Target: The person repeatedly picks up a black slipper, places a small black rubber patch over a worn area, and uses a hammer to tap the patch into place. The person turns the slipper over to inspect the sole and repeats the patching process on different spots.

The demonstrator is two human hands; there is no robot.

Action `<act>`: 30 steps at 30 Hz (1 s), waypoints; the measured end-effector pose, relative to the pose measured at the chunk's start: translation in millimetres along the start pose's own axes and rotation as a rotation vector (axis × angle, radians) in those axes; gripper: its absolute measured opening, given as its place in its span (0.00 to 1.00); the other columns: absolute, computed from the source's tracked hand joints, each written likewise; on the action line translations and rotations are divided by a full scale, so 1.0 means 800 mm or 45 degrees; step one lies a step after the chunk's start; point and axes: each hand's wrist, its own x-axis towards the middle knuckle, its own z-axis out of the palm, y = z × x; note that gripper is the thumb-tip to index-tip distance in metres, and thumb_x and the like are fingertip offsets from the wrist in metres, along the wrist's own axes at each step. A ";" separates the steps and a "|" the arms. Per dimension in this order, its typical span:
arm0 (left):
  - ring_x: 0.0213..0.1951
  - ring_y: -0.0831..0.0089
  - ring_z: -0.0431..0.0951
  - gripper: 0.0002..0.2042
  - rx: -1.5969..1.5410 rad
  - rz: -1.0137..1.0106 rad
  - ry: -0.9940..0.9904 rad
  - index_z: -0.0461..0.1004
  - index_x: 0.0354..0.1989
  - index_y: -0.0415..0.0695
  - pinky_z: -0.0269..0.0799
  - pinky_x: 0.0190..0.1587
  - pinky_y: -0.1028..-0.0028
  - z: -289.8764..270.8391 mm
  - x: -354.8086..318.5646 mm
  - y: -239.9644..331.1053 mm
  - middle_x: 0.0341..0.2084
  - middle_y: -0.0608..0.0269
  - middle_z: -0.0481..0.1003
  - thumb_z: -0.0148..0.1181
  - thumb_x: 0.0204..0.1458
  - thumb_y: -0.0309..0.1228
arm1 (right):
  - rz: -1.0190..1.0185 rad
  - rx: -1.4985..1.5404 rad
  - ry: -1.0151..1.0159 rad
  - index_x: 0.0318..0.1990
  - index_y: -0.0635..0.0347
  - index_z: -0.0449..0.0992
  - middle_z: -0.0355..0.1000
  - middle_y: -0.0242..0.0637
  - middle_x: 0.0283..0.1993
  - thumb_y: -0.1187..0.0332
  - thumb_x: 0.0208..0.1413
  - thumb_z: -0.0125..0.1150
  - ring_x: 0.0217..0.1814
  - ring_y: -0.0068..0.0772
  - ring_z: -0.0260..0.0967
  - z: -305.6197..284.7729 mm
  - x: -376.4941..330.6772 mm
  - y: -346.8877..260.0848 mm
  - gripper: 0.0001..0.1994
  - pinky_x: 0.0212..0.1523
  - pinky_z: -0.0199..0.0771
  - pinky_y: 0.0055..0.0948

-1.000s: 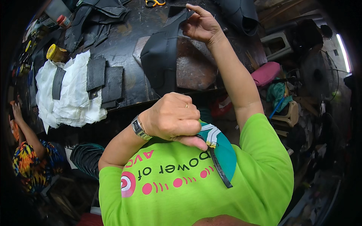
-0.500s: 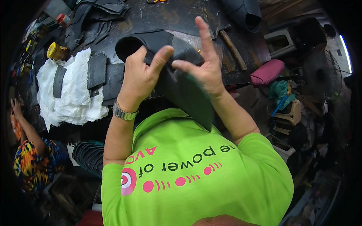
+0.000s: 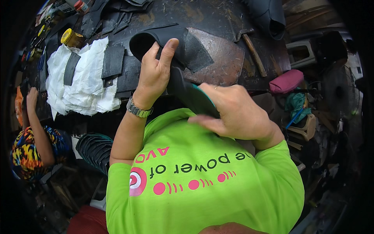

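A black curled piece (image 3: 193,48) is held at its near edge by the left hand (image 3: 155,74), which is partly closed, thumb raised, fingers mostly hidden. A black flap with a green edge (image 3: 189,95) is extended from beside that grip to the right hand (image 3: 235,111), blurred, bent near the edge; whether it is clasped cannot be told. Beyond the left grip, a brown slab (image 3: 228,58) is partly covered; farther right, a hammer (image 3: 255,56) is seen. White cloth (image 3: 87,91) is spread leftward.
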 end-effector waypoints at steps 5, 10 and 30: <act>0.31 0.87 0.70 0.12 -0.365 -0.291 -0.222 0.78 0.41 0.38 0.69 0.33 0.82 -0.024 0.004 0.013 0.30 0.70 0.76 0.56 0.64 0.36 | -0.146 -0.051 0.064 0.39 0.61 0.81 0.78 0.40 0.34 0.80 0.39 0.68 0.35 0.44 0.78 0.000 0.004 0.022 0.14 0.36 0.78 0.33; 0.25 0.88 0.63 0.16 -0.120 -0.230 -0.527 0.76 0.30 0.36 0.60 0.27 0.82 -0.029 0.016 0.010 0.21 0.78 0.67 0.64 0.60 0.39 | 0.177 0.422 0.236 0.43 0.63 0.81 0.80 0.37 0.35 0.77 0.50 0.71 0.36 0.26 0.78 0.008 0.004 0.052 0.12 0.38 0.76 0.26; 0.22 0.89 0.57 0.19 -0.085 -0.416 -0.602 0.66 0.19 0.47 0.52 0.23 0.80 -0.028 0.027 0.001 0.18 0.81 0.57 0.66 0.57 0.41 | 0.591 1.384 0.382 0.45 0.67 0.79 0.80 0.33 0.39 0.76 0.52 0.72 0.38 0.20 0.76 0.037 0.004 0.095 0.13 0.42 0.77 0.21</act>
